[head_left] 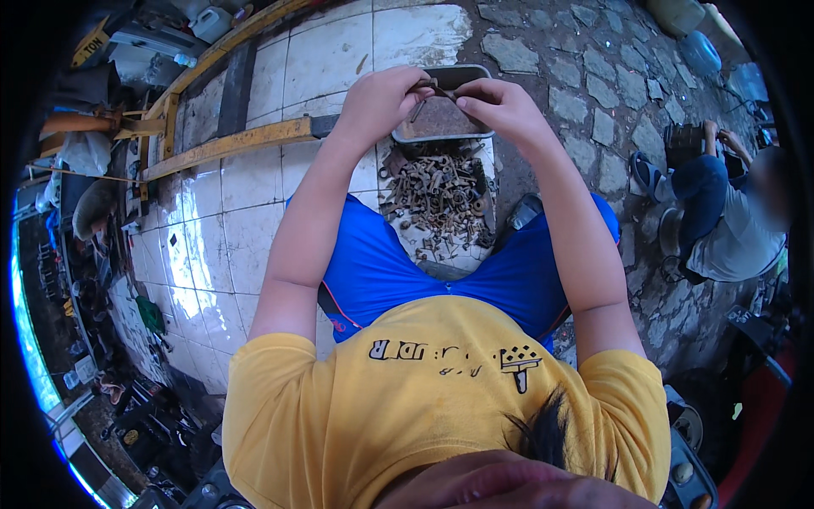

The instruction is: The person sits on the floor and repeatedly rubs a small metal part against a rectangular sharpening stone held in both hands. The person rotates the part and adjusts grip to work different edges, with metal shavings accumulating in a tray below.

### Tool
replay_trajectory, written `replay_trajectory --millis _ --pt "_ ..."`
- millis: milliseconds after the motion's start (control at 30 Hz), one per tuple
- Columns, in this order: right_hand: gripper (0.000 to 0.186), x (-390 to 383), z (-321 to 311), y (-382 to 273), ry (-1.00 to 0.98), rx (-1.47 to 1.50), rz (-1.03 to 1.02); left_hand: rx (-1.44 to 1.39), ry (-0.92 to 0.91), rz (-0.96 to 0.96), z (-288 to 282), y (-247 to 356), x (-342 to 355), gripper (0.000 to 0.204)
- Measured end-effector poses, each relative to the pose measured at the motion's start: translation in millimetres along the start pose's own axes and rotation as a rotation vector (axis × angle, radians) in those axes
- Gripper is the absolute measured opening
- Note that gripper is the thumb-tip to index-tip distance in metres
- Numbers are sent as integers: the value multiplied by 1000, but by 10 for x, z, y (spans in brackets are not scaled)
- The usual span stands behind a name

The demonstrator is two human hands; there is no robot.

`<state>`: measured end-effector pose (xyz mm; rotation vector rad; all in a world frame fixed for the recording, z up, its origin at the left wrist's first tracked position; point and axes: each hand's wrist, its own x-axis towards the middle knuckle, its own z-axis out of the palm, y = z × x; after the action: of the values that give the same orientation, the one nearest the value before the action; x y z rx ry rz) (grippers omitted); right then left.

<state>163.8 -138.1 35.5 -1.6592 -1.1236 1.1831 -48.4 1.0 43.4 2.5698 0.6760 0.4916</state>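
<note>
Over a grey metal tray (443,136), both my hands pinch the ends of a small dark rusty piece that looks like a bolt (440,88). My left hand (383,97) closes its thumb and fingertips on the left end. My right hand (506,106) has thumb and forefinger closed at the other end. Another thin metal piece (417,111) hangs below the left fingers; whether they hold it I cannot tell. Between the tray and my legs lies a heap of rusty bolts, nuts and washers (439,188) on the tiles.
A yellow metal frame (229,149) lies to the left on white tiles (250,182). Stone paving (585,93) spreads to the right, where another person (729,220) sits low with hands at a dark object. Tools and clutter (153,424) fill the far left edge.
</note>
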Motion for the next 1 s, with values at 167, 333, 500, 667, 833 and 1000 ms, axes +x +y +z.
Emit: replay_trajectory --millis 167,333,500,667,833,1000 --pt "49 -23 240 187 144 -238 -283 3 -30 110 0 134 -66 19" --pt "32 -45 239 147 270 -459 -443 -226 -94 7 46 135 -70 20" --pt "23 -99 206 0 213 -306 -339 -345 -125 -57 33 123 -61 26" --pt "29 -76 113 47 234 -191 -295 -519 -28 -169 127 140 -99 37" --pt "33 -62 97 44 423 -118 -337 -484 -71 -208 277 48 -69 39" --pt "38 -69 284 43 307 -103 -496 -780 -145 -263 456 43 -83 37"
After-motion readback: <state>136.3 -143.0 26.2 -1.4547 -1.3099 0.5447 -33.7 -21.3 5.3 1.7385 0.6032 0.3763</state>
